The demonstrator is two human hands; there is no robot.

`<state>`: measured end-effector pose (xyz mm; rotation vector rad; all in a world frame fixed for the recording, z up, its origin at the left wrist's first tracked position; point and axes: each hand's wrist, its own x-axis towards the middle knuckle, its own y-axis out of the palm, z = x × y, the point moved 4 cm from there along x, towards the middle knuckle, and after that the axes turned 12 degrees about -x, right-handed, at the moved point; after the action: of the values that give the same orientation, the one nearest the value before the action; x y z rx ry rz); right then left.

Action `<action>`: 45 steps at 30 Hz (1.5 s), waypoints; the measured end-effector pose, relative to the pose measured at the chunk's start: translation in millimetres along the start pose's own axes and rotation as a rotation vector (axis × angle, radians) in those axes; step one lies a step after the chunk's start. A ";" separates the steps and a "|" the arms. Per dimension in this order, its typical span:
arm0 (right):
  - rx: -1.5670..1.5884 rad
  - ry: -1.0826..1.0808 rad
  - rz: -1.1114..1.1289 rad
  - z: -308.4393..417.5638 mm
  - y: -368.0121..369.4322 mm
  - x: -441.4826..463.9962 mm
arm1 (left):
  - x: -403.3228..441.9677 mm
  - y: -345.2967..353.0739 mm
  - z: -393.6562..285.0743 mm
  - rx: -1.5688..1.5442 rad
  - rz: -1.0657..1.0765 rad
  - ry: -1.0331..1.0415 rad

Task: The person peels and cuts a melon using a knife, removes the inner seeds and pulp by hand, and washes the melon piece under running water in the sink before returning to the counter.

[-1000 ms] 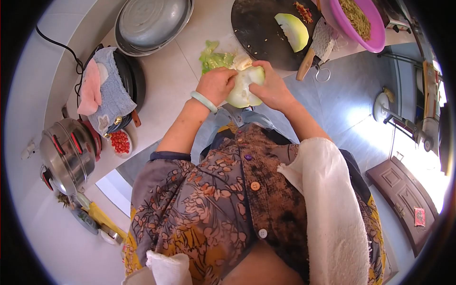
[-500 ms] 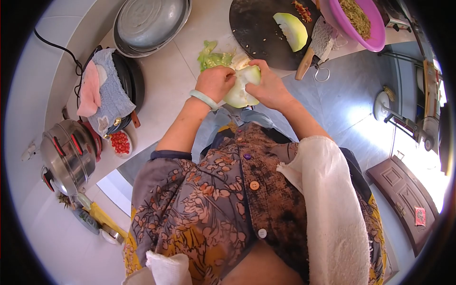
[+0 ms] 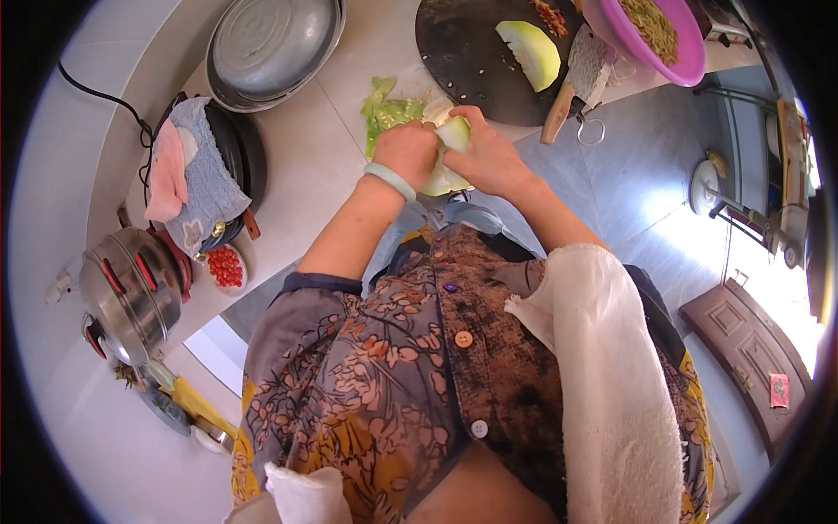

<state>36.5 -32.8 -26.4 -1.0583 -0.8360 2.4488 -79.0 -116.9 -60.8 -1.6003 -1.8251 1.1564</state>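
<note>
both forearms are stretched forward from the body and angled inward, so that the hands are brought close together over the near edge of the pale counter. the left hand is held with its back turned up and its fingers curled inward against the left side of a melon piece; its fingertips are hidden, and whether anything is pinched by them cannot be told. the wrist is ringed by a smooth, pale green bangle. by the right hand the melon piece is clamped from the other side, the forefinger laid along its top and the thumb bent across the front.

the melon piece is smooth and pale green, whitish lower down, and is partly covered by the hands. just beyond it, limp green scraps dotted with pale seeds are heaped on the counter. farther off, a crescent-shaped melon wedge is laid on a round, dark, matt cutting board. at the board's right a cleaver is seen, its metal blade mottled and its handle wooden, beside a glossy pink plastic bowl filled with stringy, brownish-green shreds.
</note>
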 end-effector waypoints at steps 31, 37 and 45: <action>-0.063 -0.043 -0.026 15.4 -2.4 -3.8 | -3.6 -32.9 11.9 -0.196 0.064 -0.247; -0.117 -0.063 -0.073 19.0 4.5 -2.1 | 3.6 -17.7 7.1 -0.073 0.113 -0.211; -0.122 -0.042 -0.079 18.1 -1.4 -2.0 | 10.6 -14.6 8.5 -0.003 0.086 -0.098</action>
<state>24.4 -39.6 -14.5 -0.9977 -1.0321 2.3875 -96.4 -108.9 -55.5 -1.6656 -1.8350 1.2908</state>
